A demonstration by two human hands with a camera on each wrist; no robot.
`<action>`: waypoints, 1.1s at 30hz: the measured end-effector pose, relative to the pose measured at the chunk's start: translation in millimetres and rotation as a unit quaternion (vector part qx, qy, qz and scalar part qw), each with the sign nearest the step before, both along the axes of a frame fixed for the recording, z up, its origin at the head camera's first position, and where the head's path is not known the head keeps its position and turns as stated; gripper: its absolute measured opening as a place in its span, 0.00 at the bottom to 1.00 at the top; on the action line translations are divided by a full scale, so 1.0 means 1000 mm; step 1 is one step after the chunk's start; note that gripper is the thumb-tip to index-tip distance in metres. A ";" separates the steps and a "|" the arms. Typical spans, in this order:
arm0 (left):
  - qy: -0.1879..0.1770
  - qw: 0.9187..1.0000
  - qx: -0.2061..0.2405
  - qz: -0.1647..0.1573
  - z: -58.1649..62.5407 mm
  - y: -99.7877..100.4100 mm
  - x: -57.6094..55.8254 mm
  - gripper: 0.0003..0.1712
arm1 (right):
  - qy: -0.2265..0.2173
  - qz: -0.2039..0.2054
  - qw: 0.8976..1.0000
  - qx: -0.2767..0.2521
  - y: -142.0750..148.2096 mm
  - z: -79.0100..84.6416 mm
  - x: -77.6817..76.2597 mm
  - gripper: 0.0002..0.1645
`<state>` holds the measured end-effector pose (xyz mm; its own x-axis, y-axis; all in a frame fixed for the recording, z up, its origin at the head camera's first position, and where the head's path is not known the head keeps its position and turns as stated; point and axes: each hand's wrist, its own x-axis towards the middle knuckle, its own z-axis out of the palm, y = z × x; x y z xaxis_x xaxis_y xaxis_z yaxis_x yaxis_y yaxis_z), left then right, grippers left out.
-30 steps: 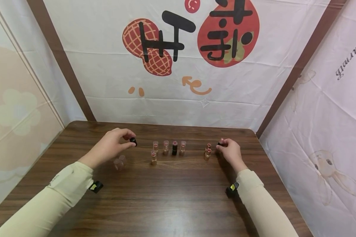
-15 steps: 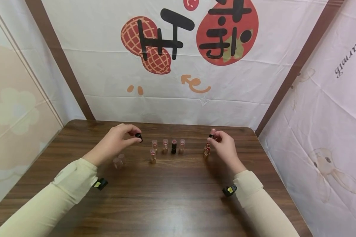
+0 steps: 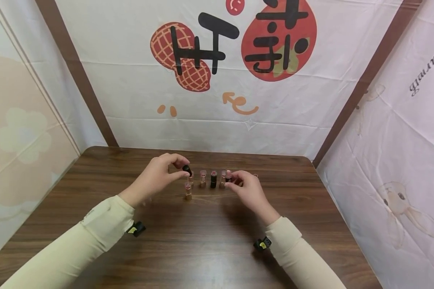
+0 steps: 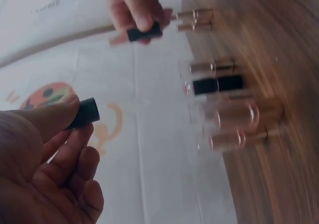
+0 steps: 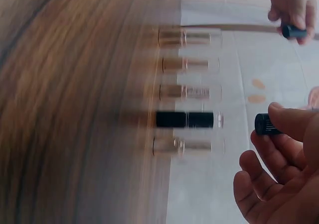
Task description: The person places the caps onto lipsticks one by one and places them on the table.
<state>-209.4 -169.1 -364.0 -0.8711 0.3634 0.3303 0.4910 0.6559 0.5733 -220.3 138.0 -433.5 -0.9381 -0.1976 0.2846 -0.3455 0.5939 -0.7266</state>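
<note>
In the head view my left hand point(image 3: 158, 176) pinches a black lipstick cap point(image 4: 87, 113) between thumb and fingers, raised over the left end of a group of lipsticks. My right hand point(image 3: 251, 193) holds an uncapped black lipstick point(image 5: 267, 124) by its base, pink tip upward, at the right end of the group. Below the hands stand several gold lipsticks point(image 3: 203, 179) with clear caps and one black lipstick point(image 3: 213, 180). One gold lipstick point(image 3: 188, 191) stands nearer to me than the others.
Two gold lipsticks point(image 4: 195, 21) without caps stand beyond my right hand, mostly hidden by it in the head view. Faint clear caps point(image 3: 146, 200) show beside my left wrist. The wooden table point(image 3: 202, 241) ends at a printed fabric wall point(image 3: 130, 132).
Both hands have moved inward toward the lipstick group. The right hand has lifted the black lipstick and carried it left past the two uncapped gold ones; the left has carried the cap right.
</note>
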 end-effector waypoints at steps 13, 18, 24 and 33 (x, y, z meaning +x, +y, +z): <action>0.017 0.998 0.035 -0.040 0.003 0.030 0.006 0.13 | 0.019 0.066 0.997 0.040 -0.036 -0.001 0.010 0.08; 0.021 0.998 0.033 -0.053 -0.001 0.035 0.008 0.13 | 0.023 0.086 0.995 0.049 -0.046 0.004 0.015 0.09; 0.025 0.997 0.033 -0.060 -0.004 0.038 0.008 0.13 | 0.022 0.100 0.994 0.043 -0.051 0.009 0.019 0.09; 0.020 0.997 0.025 -0.066 -0.003 0.042 0.008 0.12 | 0.028 0.102 0.994 0.037 -0.053 0.015 0.022 0.08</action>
<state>-201.0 -126.7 -366.5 -0.8032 0.4561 0.3833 0.5935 0.5561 0.5818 -198.1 84.8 -418.3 -0.8595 -0.4039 0.3134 -0.5029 0.5579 -0.6602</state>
